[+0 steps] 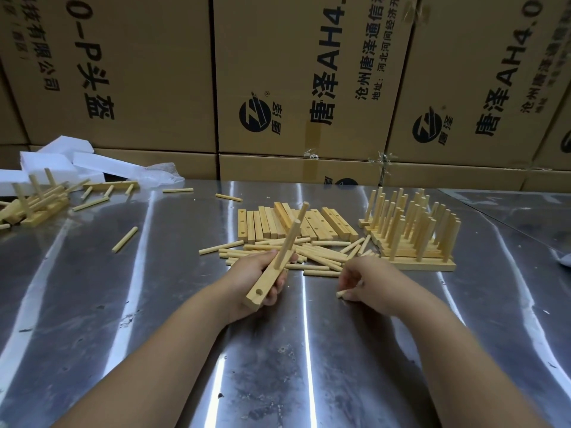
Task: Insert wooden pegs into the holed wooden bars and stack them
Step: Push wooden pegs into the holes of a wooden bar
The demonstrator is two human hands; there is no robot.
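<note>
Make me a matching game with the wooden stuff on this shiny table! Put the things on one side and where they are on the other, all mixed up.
Things
1. bar with two pegs
2. single peg
3. stack of pegged bars
4. white foam blocks

Places
A. at the back left of the table
B. held in the right hand
C. held in the left hand
D. standing just right of the loose pegs

Pairs: 1-C, 2-B, 3-D, 4-A
</note>
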